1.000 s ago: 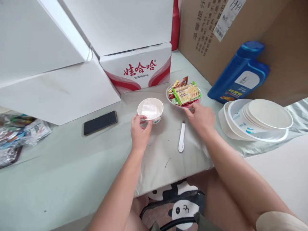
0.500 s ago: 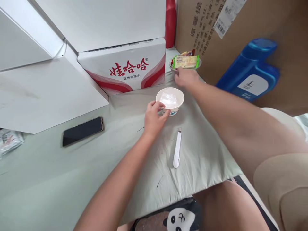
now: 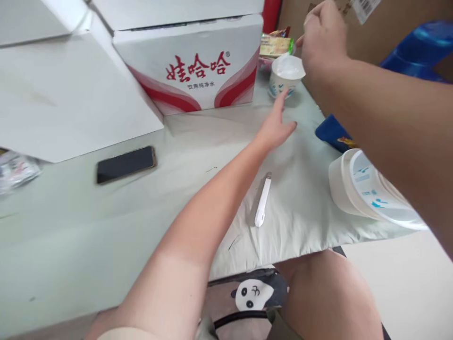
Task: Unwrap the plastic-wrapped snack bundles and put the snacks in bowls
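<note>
A white paper bowl (image 3: 281, 87) with a blue-green print and clear plastic film (image 3: 288, 63) in it stands at the back right of the cloth-covered table. My left hand (image 3: 278, 125) is open, thumb and index finger spread, the index fingertip at the bowl's near side. Raised to the right of the bowl, my right hand (image 3: 323, 38) has its fingers curled together in front of a cardboard box. What they hold, if anything, is hidden. Behind the bowl, wrapped snacks (image 3: 276, 46) lie on a dish, partly covered by the bowl.
A white utility knife (image 3: 263, 200) lies near the table's front edge. To the left is a phone (image 3: 126, 164). White boxes (image 3: 198, 71) line the back. Stacked white tubs (image 3: 343, 184) stand at the right, below a large cardboard box (image 3: 396, 28) printed with a blue bottle.
The bowl has moved back and right, in front of the snack dish. My left hand has opened off its rim. My right hand has risen away from the dish. The view has shifted.
</note>
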A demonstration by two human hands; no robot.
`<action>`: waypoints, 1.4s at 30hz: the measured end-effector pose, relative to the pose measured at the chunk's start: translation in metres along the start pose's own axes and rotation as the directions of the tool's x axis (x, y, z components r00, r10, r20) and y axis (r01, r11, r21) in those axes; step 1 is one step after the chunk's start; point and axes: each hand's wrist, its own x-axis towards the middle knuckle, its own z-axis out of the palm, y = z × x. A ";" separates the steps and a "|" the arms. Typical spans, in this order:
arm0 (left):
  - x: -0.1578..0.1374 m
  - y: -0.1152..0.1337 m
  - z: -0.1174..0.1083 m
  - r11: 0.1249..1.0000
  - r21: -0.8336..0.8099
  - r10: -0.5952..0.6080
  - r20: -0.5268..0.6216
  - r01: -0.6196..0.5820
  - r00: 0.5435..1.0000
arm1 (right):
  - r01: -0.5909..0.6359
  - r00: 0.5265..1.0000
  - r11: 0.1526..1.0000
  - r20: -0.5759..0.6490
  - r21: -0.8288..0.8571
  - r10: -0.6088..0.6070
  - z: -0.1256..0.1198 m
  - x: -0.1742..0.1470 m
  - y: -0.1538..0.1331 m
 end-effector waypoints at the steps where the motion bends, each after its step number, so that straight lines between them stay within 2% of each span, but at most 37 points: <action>1: -0.020 0.003 -0.009 1.000 -0.005 -0.012 -0.028 0.012 1.000 | 0.070 0.998 0.997 -0.009 0.039 -0.070 -0.002 -0.014 -0.005; 3: -0.071 0.012 -0.034 0.993 -0.006 -0.121 -0.053 0.121 0.991 | 0.207 0.977 0.974 0.039 0.091 -0.211 -0.001 -0.053 -0.019; 5: -0.128 0.023 -0.065 0.971 -0.045 -0.237 -0.106 0.233 0.966 | 0.321 0.934 0.939 0.125 0.119 -0.335 0.008 -0.099 -0.037; 7: -0.181 0.032 -0.095 0.933 -0.175 -0.346 -0.201 0.314 0.917 | 0.387 0.877 0.902 0.224 0.194 -0.424 0.026 -0.145 -0.056; 9: -0.226 0.040 -0.124 0.891 -0.319 -0.419 -0.298 0.324 0.858 | 0.435 0.796 0.857 0.327 0.277 -0.510 0.050 -0.188 -0.079; 10: -0.245 0.043 -0.139 0.863 -0.395 -0.462 -0.364 0.315 0.809 | 0.458 0.747 0.830 0.368 0.318 -0.554 0.063 -0.206 -0.092; 13: -0.290 0.048 -0.177 0.793 -0.551 -0.568 -0.518 0.259 0.639 | 0.524 0.577 0.737 0.458 0.428 -0.676 0.101 -0.252 -0.137; 14: -0.300 0.048 -0.188 0.780 -0.578 -0.588 -0.545 0.240 0.597 | 0.542 0.517 0.705 0.480 0.458 -0.709 0.112 -0.264 -0.153; 16: -0.315 0.046 -0.208 0.762 -0.613 -0.609 -0.567 0.210 0.555 | 0.568 0.414 0.651 0.510 0.503 -0.754 0.133 -0.283 -0.184; 19: -0.325 0.039 -0.234 0.735 -0.667 -0.619 -0.583 0.125 0.527 | 0.601 0.329 0.605 0.528 0.522 -0.783 0.163 -0.301 -0.229; 23: -0.331 0.037 -0.268 0.677 -0.730 -0.640 -0.648 -0.096 0.412 | 0.630 0.312 0.596 0.540 0.498 -0.781 0.203 -0.311 -0.285; 26: -0.345 0.039 -0.295 0.608 -0.754 -0.677 -0.655 -0.247 0.335 | 0.651 0.299 0.576 0.531 0.494 -0.793 0.237 -0.316 -0.328; 29: -0.361 0.037 -0.317 0.544 -0.763 -0.712 -0.640 -0.351 0.288 | 0.669 0.270 0.544 0.517 0.506 -0.812 0.271 -0.323 -0.371; 30: -0.364 0.035 -0.322 0.525 -0.765 -0.717 -0.634 -0.374 0.290 | 0.693 0.251 0.523 0.514 0.496 -0.820 0.281 -0.325 -0.385; 33: -0.363 0.030 -0.331 0.467 -0.778 -0.715 -0.612 -0.421 0.337 | 0.831 0.169 0.405 0.519 0.382 -0.838 0.308 -0.330 -0.425; 34: -0.360 0.029 -0.332 0.452 -0.781 -0.711 -0.607 -0.431 0.355 | 0.869 0.161 0.375 0.530 0.324 -0.833 0.316 -0.330 -0.437; 36: -0.354 0.027 -0.334 0.439 -0.791 -0.702 -0.598 -0.427 0.387 | 0.898 0.192 0.372 0.550 0.236 -0.813 0.330 -0.327 -0.458; 39: -0.351 0.025 -0.342 0.437 -0.814 -0.705 -0.574 -0.383 0.415 | 0.881 0.271 0.432 0.545 0.191 -0.793 0.351 -0.317 -0.481; 42: -0.353 0.022 -0.352 0.424 -0.809 -0.732 -0.571 -0.406 0.373 | 0.898 0.286 0.415 0.524 0.145 -0.802 0.372 -0.302 -0.494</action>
